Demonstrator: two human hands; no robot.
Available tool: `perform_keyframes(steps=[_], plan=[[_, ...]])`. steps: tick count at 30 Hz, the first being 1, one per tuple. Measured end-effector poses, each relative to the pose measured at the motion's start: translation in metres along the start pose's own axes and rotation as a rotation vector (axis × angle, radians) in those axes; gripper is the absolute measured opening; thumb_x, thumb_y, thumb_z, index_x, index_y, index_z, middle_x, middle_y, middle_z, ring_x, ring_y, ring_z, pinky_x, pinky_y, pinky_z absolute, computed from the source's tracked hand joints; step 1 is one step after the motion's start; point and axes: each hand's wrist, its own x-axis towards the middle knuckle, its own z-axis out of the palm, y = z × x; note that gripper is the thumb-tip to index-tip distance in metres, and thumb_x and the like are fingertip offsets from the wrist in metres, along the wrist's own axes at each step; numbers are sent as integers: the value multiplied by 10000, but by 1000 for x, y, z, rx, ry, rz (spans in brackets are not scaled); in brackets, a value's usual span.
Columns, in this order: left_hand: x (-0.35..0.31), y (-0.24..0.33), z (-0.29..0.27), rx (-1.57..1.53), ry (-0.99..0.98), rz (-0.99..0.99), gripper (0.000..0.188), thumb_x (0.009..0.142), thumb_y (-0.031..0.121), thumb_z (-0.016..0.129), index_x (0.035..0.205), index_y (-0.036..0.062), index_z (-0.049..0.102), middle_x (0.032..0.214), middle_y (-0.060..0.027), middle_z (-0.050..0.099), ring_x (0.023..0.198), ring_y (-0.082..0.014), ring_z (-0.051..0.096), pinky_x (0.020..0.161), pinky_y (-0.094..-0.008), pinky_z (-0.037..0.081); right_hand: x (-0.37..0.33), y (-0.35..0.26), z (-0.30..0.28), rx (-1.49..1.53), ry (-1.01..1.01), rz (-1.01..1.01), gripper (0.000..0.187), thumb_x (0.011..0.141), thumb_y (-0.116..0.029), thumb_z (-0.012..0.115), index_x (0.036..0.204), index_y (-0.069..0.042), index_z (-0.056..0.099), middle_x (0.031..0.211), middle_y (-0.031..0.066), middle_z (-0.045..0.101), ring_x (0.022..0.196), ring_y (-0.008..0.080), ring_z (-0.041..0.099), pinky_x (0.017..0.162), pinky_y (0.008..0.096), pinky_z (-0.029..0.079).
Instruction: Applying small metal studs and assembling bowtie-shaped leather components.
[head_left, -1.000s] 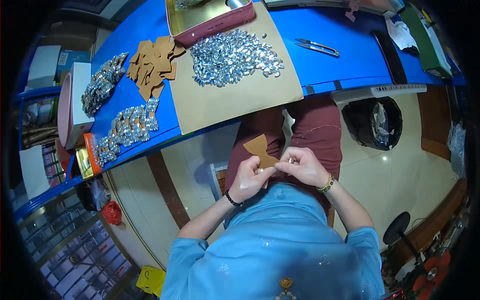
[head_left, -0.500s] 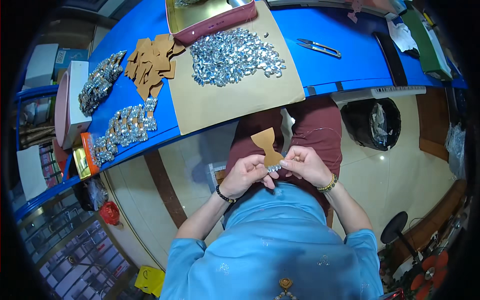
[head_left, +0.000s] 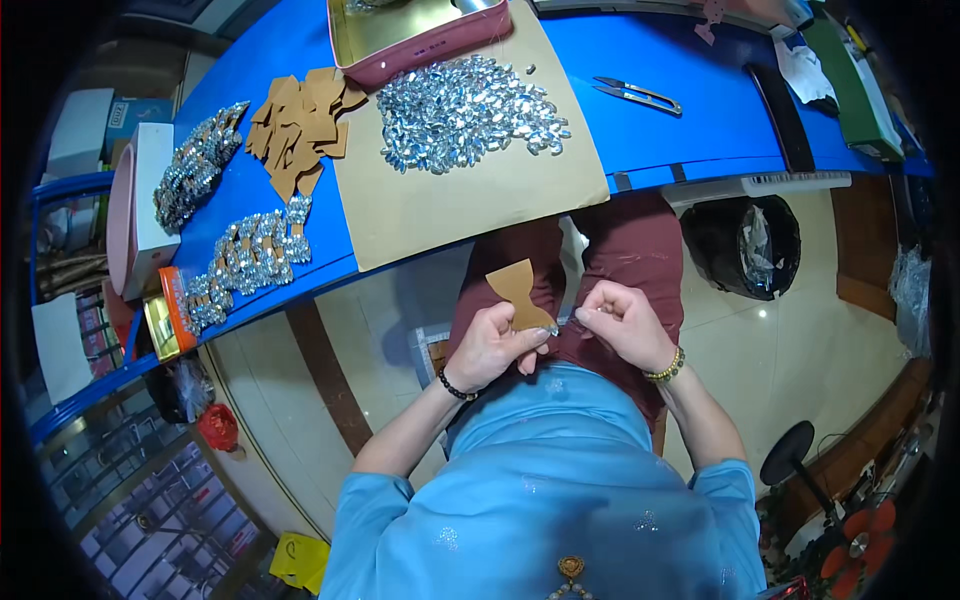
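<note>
Blue table top [head_left: 690,120] curves across the upper part of the view, a sheet of tan card [head_left: 450,205] laid on it under a heap of silvery faceted gems [head_left: 465,110]. A shallow maroon tin [head_left: 420,40] stands at the card's far edge, a stack of brown bow-shaped cutouts [head_left: 300,125] lies to its left, and gem-covered bows [head_left: 240,265] sit nearer the table's edge. Thread snips [head_left: 640,95] rest alone on the blue to the right. Below the table, pale glossy floor tiles [head_left: 790,350] reflect light, and a black bin [head_left: 745,245] stands by the person's knee.

Over the lap, the left hand [head_left: 490,345] pinches the lower lobe of a brown bow-shaped card piece [head_left: 518,292] between thumb and fingers. The piece stands clear of the table, its long axis running from the hand up and slightly left toward the table edge, the free lobe pointing that way. The right hand [head_left: 620,322] is curled closed just beside it, fingertips pressed together; what they pinch is too small to tell.

Compared with half a second before, the bow has tipped a little further left and the hands sit slightly lower over the maroon trousers [head_left: 630,250].
</note>
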Motion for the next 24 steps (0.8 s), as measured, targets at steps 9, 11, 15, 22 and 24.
perform_keyframes(steps=[9,11,15,22,24], plan=[[-7,1,1,-212,-70,43,96,850,68,571,879,-23,568,951,-126,590,671,-120,584,617,-233,474,3,23,9,-71,112,-70,121,846,-110,596,758,-56,534,610,-52,497,510,-10,386,438,170,302],[-7,2,5,-337,-104,111,98,851,66,565,885,-25,570,997,-135,580,700,-128,588,645,-244,479,2,25,15,-4,74,8,108,848,-106,592,773,-55,533,615,-49,498,511,-9,392,439,169,311],[-7,4,11,-351,-101,182,114,854,74,551,910,-22,574,1084,-123,536,753,-144,581,703,-276,473,-1,29,25,494,-92,152,74,853,-100,582,836,-54,527,644,-36,513,503,5,428,443,174,346],[-7,8,-6,776,86,951,157,797,72,611,906,-28,559,872,-145,601,714,-236,607,640,-292,495,4,4,-3,-1,195,-96,67,880,-96,520,872,-30,516,716,32,596,529,55,519,439,195,386],[-8,11,-9,817,77,1002,176,774,67,625,904,-31,557,845,-145,601,707,-250,611,621,-298,501,-3,-11,0,-152,146,-191,65,866,-91,531,858,-28,522,695,39,599,524,73,538,443,212,402]])
